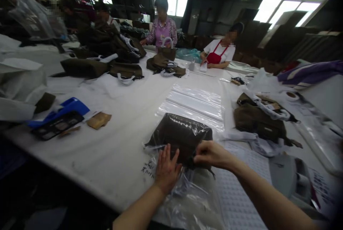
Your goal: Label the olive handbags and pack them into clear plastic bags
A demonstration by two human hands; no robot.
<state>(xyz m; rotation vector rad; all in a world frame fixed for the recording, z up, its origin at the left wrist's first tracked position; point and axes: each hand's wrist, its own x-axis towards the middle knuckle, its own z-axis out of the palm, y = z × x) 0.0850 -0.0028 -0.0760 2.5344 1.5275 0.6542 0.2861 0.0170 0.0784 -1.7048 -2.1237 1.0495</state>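
Observation:
A dark brown handbag (174, 133) lies flat in a clear plastic bag (193, 198) at the table's near side, and the loose end of the plastic spreads toward me. My left hand (168, 169) rests on the lower left part of the handbag, palm down and fingers spread. At the lower right of the handbag, my right hand (210, 155) is closed in a pinch. Something small and dark shows at its fingertips, too unclear to name. Just beyond the handbag lies a stack of clear plastic bags (194, 103).
Brown bags (258, 119) with wrapped handles lie at the right, by a grey tape dispenser (291, 180) and a printed sheet (241, 183). More brown bags (125, 71) cover the far left. A blue item (69, 108) sits near the left edge. Two people (162, 26) work across the table.

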